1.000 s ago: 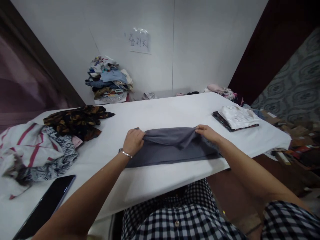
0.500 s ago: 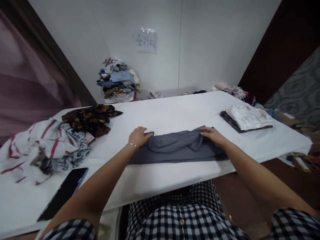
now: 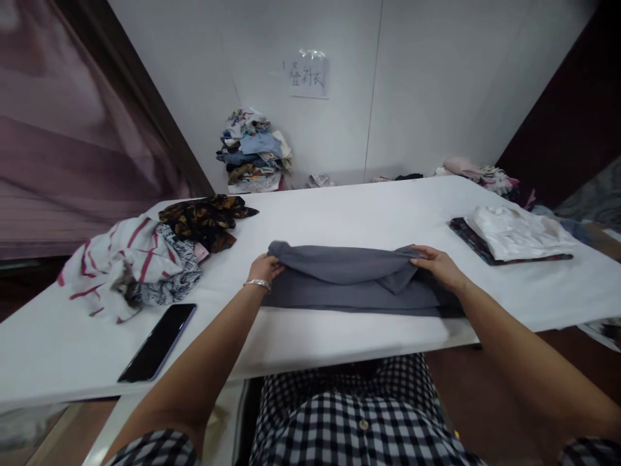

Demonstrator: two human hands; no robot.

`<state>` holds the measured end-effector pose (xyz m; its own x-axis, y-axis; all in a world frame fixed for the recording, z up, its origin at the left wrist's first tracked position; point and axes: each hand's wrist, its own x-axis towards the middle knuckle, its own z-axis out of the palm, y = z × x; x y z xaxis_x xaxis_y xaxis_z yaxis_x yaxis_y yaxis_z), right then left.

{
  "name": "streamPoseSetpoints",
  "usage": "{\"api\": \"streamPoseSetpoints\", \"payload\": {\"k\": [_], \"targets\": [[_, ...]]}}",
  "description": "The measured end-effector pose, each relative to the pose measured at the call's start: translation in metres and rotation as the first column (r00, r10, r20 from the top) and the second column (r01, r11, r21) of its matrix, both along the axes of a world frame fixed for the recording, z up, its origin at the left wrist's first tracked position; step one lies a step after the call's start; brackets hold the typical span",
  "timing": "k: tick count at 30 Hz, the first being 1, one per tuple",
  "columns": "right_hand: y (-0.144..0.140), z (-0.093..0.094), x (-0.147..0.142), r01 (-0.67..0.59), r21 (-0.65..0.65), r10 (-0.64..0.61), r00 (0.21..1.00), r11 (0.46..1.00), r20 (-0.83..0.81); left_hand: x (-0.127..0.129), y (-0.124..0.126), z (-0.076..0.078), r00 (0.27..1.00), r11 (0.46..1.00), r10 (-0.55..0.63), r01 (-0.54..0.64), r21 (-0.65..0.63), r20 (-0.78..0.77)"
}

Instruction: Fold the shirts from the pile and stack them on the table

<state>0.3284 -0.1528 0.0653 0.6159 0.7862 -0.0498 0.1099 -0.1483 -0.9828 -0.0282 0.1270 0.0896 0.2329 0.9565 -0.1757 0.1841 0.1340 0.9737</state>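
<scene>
A grey garment (image 3: 349, 285) lies partly folded on the white table (image 3: 369, 213), straight in front of me. My left hand (image 3: 264, 268) grips its left end, fingers tucked under the raised upper layer. My right hand (image 3: 436, 265) pinches the right end of that same layer. The upper fold is lifted a little off the lower part of the cloth. A bracelet circles my left wrist.
A heap of striped and dark patterned clothes (image 3: 150, 255) lies at the left. A black phone (image 3: 158, 343) rests near the front left edge. Folded white and dark garments (image 3: 514, 234) sit at the right. More clothes (image 3: 255, 145) are piled against the back wall.
Both hands pressed the grey fold down half a second ago; now they hold it lifted again, spread wider. The camera has swung left, so everything sits further right in view.
</scene>
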Motion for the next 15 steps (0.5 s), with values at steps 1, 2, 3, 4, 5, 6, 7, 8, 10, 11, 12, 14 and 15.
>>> {"api": "streamPoseSetpoints", "payload": {"k": [1, 2, 3, 4, 5, 6, 7, 8, 10, 11, 12, 14, 15], "targets": [[0.001, -0.002, 0.001, -0.002, -0.017, 0.002, 1.000, 1.000, -0.017, -0.008, -0.003, -0.003, 1.000, 0.998, 0.009, -0.008, -0.054, 0.018], [0.002, -0.004, 0.002, -0.005, -0.030, 0.004, 1.000, 1.000, -0.030, -0.015, -0.005, -0.005, 0.999, 0.995, 0.015, -0.012, -0.103, 0.028], [0.004, -0.006, 0.003, -0.009, -0.039, 0.007, 0.999, 0.999, -0.039, -0.020, -0.006, -0.008, 0.999, 0.990, 0.019, -0.014, -0.143, 0.032], [0.005, -0.007, 0.003, -0.014, -0.044, 0.011, 0.999, 0.999, -0.047, -0.022, -0.006, -0.009, 0.999, 0.984, 0.021, -0.015, -0.175, 0.031], [0.005, -0.008, 0.002, -0.019, -0.044, 0.017, 0.998, 0.999, -0.054, -0.023, -0.006, -0.010, 0.999, 0.980, 0.023, -0.018, -0.197, 0.025], [0.005, -0.009, 0.002, -0.026, -0.043, 0.024, 0.998, 0.999, -0.060, -0.022, -0.004, -0.009, 1.000, 0.978, 0.028, -0.025, -0.208, 0.014], [0.005, -0.009, 0.001, -0.036, -0.043, 0.033, 0.997, 0.998, -0.067, -0.020, -0.002, -0.008, 0.999, 0.978, 0.037, -0.036, -0.205, 0.001], [0.005, -0.008, 0.000, -0.047, -0.045, 0.043, 0.996, 0.998, -0.074, -0.018, 0.000, -0.006, 0.999, 0.980, 0.050, -0.051, -0.191, -0.010], [0.004, -0.006, 0.000, -0.060, -0.033, 0.057, 0.996, 0.998, -0.071, -0.014, 0.005, -0.001, 0.997, 0.987, 0.079, -0.081, -0.137, -0.020], [0.004, -0.004, 0.000, -0.057, -0.019, 0.056, 0.997, 0.998, -0.054, -0.013, 0.008, 0.001, 0.996, 0.990, 0.090, -0.092, -0.109, -0.027], [0.004, -0.003, 0.001, -0.049, -0.004, 0.049, 0.999, 0.999, -0.024, -0.014, 0.009, 0.002, 0.995, 0.992, 0.092, -0.096, -0.085, -0.050], [0.007, -0.003, 0.002, -0.030, -0.011, 0.031, 0.997, 0.999, 0.073, -0.018, 0.011, -0.001, 0.985, 0.994, 0.084, -0.093, -0.055, -0.148], [0.009, -0.004, 0.003, -0.021, -0.039, 0.026, 0.992, 0.999, 0.127, -0.021, 0.011, -0.004, 0.973, 0.995, 0.076, -0.087, -0.042, -0.216]]}}
